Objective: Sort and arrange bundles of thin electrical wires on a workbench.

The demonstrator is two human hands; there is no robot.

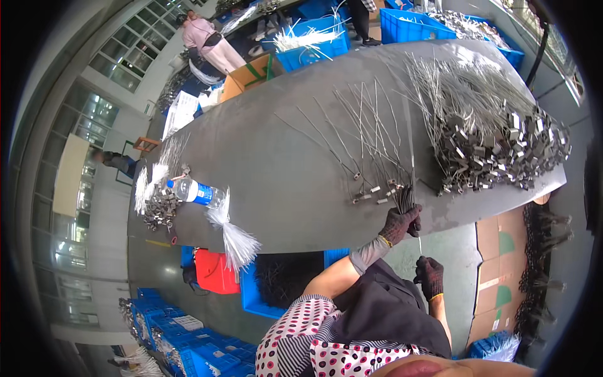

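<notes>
Partly hidden: wire bundle (406, 198) in left hand (400, 224).

**Dark gloves, grey arm sleeve, dotted top**

Both hands wear dark knitted work gloves with a thin yellow band at the cuff: the left hand (400, 223) and the right hand (430, 276). A grey fabric sleeve covers the left forearm from the glove cuff upward. The person wears a short-sleeved white top with red and dark dots under a plain dark apron.
</notes>
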